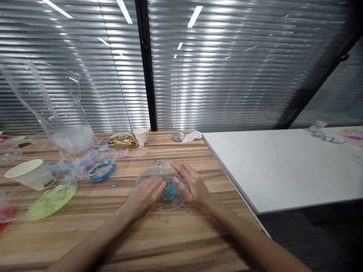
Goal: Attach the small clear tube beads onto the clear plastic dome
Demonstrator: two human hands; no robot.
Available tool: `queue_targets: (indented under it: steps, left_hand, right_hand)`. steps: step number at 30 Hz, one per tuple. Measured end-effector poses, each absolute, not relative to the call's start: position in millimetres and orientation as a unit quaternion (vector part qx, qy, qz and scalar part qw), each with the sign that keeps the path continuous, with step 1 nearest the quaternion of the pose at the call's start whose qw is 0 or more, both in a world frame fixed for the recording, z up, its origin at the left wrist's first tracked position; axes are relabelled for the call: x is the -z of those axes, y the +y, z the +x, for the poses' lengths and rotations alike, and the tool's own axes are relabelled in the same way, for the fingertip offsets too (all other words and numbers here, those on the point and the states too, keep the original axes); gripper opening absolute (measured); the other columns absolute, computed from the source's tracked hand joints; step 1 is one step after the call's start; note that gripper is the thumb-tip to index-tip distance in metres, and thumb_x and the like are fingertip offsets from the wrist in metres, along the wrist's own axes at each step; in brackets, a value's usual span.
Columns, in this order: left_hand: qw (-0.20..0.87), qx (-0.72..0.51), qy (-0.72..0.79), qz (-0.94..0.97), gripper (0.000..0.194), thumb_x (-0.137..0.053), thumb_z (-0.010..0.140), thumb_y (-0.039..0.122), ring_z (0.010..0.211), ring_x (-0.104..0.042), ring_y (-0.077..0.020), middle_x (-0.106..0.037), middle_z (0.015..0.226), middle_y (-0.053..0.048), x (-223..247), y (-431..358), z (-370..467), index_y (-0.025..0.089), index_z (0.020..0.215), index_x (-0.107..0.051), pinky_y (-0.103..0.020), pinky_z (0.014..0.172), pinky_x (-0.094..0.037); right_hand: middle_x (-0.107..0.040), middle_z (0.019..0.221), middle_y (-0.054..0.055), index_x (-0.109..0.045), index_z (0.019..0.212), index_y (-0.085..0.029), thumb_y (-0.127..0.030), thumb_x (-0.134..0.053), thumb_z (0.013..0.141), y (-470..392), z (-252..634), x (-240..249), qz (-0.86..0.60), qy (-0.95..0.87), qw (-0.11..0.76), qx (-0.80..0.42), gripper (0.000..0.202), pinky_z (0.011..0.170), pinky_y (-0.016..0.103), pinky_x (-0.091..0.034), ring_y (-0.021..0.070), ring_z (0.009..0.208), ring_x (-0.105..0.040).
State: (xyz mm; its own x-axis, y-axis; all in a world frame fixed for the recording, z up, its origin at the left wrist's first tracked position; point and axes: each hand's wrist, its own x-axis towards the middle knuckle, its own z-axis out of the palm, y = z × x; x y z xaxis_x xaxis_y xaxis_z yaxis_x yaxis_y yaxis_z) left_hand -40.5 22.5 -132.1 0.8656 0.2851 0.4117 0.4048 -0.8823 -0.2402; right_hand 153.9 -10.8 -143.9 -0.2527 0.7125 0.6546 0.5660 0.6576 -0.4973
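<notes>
A clear round plastic dish (167,206) lies on the wooden table, with small blue pieces (171,190) inside. My left hand (151,190) reaches over its left part, fingers curled together; what they hold, if anything, is hidden. At the dish's right side, my right hand (193,185) has its fingers apart, with fingertips touching the clear plastic rim. Several small clear pieces (167,221) are scattered on the wood just in front of the dish.
To the left are a blue ring in a clear dish (102,172), a yellow-green dish (52,200), a paper cup (31,174) and plastic bags (73,139). Behind stand a gold packet (122,141), a small cup (140,136), a round tin (178,136) and a tissue (193,136). A white table (272,166) adjoins at right.
</notes>
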Motion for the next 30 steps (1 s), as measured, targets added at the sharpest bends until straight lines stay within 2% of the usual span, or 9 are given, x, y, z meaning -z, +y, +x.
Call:
queue_targets:
  steps: [9, 14, 20, 23, 30]
  left_hand:
    - [0.141, 0.244, -0.167, -0.945, 0.027, -0.029, 0.096, 0.013, 0.071, -0.052, -0.0175, -0.056, 0.078, -0.006, 133.1, 24.0, -43.5, 0.011, 0.093, -0.055, -0.028, 0.063, -0.044]
    - [0.169, 0.304, -0.178, -0.921, 0.028, -0.028, 0.094, 0.008, 0.070, -0.054, -0.0166, -0.058, 0.078, -0.007, 131.8, 24.7, -44.5, 0.010, 0.093, -0.056, -0.027, 0.060, -0.044]
    - [0.196, 0.315, -0.184, -0.910, 0.029, -0.030, 0.093, 0.006, 0.080, -0.058, -0.0173, -0.061, 0.089, -0.010, 134.8, 24.2, -46.3, 0.009, 0.111, -0.053, -0.027, 0.069, -0.050]
    - [0.183, 0.310, -0.184, -0.914, 0.030, -0.030, 0.093, 0.009, 0.085, -0.058, -0.0180, -0.061, 0.094, -0.011, 134.4, 23.7, -46.1, 0.010, 0.108, -0.056, -0.029, 0.072, -0.051]
    - [0.196, 0.333, -0.186, -0.903, 0.029, -0.031, 0.093, 0.008, 0.082, -0.058, -0.0176, -0.062, 0.090, -0.010, 131.4, 25.9, -45.9, 0.010, 0.092, -0.060, -0.029, 0.071, -0.052]
  right_hand:
    - [-0.055, 0.116, 0.012, -0.039, 0.135, -0.017, -0.028, -0.037, 0.093, -9.4, 150.8, 147.7, -0.412, -0.790, 0.446, -0.087, 0.044, 0.091, 0.040, -0.047, 0.0224, 0.106, -0.053]
    - [-0.055, 0.121, 0.013, -0.041, 0.134, -0.016, -0.029, -0.037, 0.093, -8.4, 151.6, 147.3, -0.417, -0.781, 0.456, -0.092, 0.043, 0.094, 0.039, -0.045, 0.0221, 0.110, -0.052]
    - [-0.055, 0.121, 0.012, -0.042, 0.134, -0.018, -0.029, -0.037, 0.093, -7.5, 153.0, 144.7, -0.413, -0.769, 0.481, -0.087, 0.042, 0.093, 0.039, -0.045, 0.0213, 0.109, -0.053]
    - [-0.056, 0.119, 0.011, -0.042, 0.134, -0.020, -0.028, -0.037, 0.093, -6.5, 155.7, 143.1, -0.413, -0.759, 0.497, -0.082, 0.042, 0.091, 0.039, -0.046, 0.0209, 0.107, -0.054]
    - [-0.056, 0.122, 0.010, -0.043, 0.132, -0.020, -0.028, -0.035, 0.094, -2.6, 158.6, 146.6, -0.430, -0.743, 0.506, -0.082, 0.040, 0.095, 0.041, -0.044, 0.0216, 0.112, -0.052]
